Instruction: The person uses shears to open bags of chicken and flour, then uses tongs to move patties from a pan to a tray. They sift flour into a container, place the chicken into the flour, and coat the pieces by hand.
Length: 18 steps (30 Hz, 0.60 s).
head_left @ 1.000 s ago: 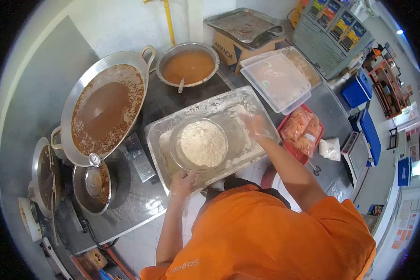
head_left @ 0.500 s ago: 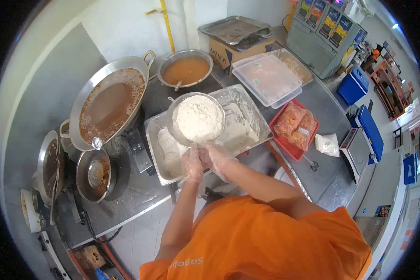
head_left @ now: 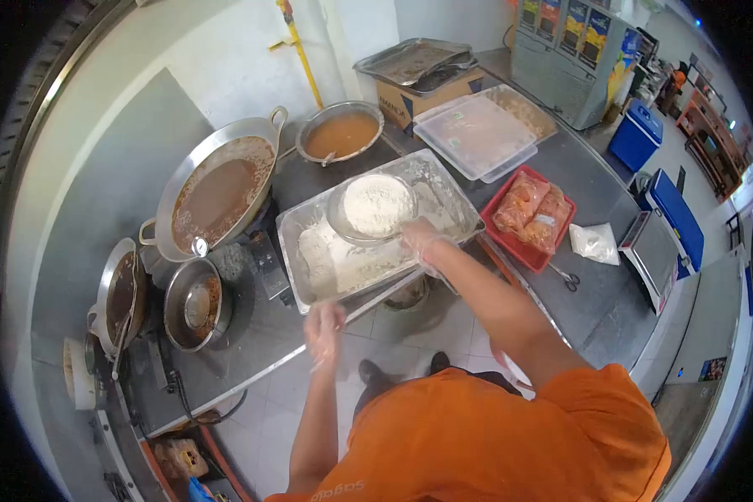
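Observation:
A round metal sieve (head_left: 335,219) heaped with white flour (head_left: 378,203) is over a large rectangular metal tray (head_left: 297,280). My right hand (head_left: 424,241), in a clear plastic glove, grips the sieve at its near right edge; the handle is hidden in the fingers. More flour coats the tray's bottom and piles up in places. My left hand (head_left: 325,328), also gloved, is off the sieve, near the tray's front left corner. Its fingers look curled in, and nothing shows in them.
Left of the tray stand a wide pan of brown liquid (head_left: 176,201), a smaller pan (head_left: 113,289) and a metal bowl (head_left: 176,314). Behind is a bowl of orange liquid (head_left: 375,149). To the right are a red basket of bagged meat (head_left: 498,222), scissors (head_left: 571,282) and a scale (head_left: 644,251).
My left hand has left the sieve and drawn back toward me, down and left. My right hand has shifted right and up, still holding the sieve. The view has turned slightly.

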### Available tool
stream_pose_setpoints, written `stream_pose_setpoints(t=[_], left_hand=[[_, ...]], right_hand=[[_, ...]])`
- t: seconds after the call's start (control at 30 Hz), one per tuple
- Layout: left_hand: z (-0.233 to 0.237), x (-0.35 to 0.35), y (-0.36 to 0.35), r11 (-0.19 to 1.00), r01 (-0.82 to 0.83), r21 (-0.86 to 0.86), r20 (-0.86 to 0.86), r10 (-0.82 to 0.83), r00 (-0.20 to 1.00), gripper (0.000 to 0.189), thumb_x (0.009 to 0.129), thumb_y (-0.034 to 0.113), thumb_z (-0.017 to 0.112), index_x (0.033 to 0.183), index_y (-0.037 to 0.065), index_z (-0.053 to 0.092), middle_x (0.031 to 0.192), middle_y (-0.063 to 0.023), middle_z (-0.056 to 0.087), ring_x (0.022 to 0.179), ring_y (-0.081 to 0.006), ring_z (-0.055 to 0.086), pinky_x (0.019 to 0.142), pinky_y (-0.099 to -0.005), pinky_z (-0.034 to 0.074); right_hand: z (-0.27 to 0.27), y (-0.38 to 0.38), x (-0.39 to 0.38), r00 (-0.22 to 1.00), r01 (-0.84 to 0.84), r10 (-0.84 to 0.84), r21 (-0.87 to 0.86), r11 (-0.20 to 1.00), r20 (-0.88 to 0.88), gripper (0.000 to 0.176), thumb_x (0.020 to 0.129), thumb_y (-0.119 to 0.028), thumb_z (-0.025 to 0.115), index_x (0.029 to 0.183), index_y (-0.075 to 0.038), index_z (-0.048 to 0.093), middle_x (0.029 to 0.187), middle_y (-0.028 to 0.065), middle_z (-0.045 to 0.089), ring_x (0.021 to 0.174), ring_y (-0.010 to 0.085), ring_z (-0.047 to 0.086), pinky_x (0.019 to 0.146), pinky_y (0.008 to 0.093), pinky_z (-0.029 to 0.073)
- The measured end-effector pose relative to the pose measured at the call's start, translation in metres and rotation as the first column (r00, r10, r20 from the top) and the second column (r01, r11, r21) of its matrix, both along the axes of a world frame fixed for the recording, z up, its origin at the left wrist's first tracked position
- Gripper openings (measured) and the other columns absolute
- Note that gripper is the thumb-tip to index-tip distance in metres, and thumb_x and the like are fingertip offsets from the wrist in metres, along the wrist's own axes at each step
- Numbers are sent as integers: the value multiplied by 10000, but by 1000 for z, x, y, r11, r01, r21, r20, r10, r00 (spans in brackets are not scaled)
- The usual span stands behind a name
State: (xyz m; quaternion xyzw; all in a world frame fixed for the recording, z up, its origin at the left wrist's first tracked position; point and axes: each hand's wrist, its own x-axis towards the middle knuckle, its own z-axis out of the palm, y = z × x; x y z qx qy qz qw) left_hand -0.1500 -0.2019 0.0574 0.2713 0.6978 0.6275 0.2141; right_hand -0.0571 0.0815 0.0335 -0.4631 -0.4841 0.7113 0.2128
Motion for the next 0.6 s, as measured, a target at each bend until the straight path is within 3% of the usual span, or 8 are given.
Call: stream_pose_setpoints(t=[0.07,0.13,0.17,0.23,0.27,0.37,0.43,0.6], left_hand=[[-20,-14,-53,992,-62,-112,120,75,990,288,1004,296,493,917,39,590,750,-5,561,656,-98,491,592,-256,410],[-50,-28,-111,990,-112,-86,-93,104,990,289,1007,293,485,887,44,571,751,5,535,675,-84,465,579,-244,385],[-73,-37,-142,986,-153,-71,39,156,987,246,997,254,503,854,61,558,707,4,510,623,-87,451,533,-244,358],[-124,-49,-209,961,-244,-126,240,269,933,216,979,205,535,804,79,522,662,7,483,573,-83,437,482,-243,329],[-144,-54,-242,939,-286,-190,300,333,894,221,971,196,550,789,80,501,662,10,480,574,-76,437,479,-241,327],[-188,-63,-344,854,-260,-450,183,374,909,214,963,206,550,820,49,524,687,-20,531,596,-107,496,490,-268,402],[-233,-71,-423,803,-199,-563,204,368,907,256,972,245,529,856,20,568,708,-60,575,611,-162,550,514,-313,464],[-290,-81,-563,683,-97,-724,398,528,750,292,971,309,531,864,42,579,709,-65,579,601,-183,551,518,-334,459]], right_hand=[[4,-8,6,999,-17,14,82,996,44,268,876,-196,585,938,59,640,792,148,630,637,200,595,525,353,469],[-6,-20,1,972,94,-136,215,972,191,274,853,-188,588,951,61,652,825,197,665,694,238,653,562,367,498],[-16,-26,-6,970,100,-143,216,971,197,274,853,-188,588,951,61,652,825,197,665,694,238,653,562,367,498],[-44,-35,-29,782,-95,-281,553,828,556,353,887,-243,559,1016,74,642,980,251,682,892,382,669,763,449,523],[-72,-17,-31,778,-90,-287,552,829,558,353,887,-243,559,1016,74,642,980,251,682,892,382,669,763,449,523],[-123,11,-27,647,-602,-64,561,568,760,400,888,-277,551,1030,87,636,1044,295,654,985,445,638,838,479,511],[-117,-12,-37,745,-188,-264,572,798,613,418,894,-285,531,1026,99,629,1063,298,650,1016,434,636,878,466,506],[-94,-26,-44,635,-412,-166,512,754,754,374,902,-255,507,1027,68,648,1067,291,653,1031,430,636,857,453,517]])
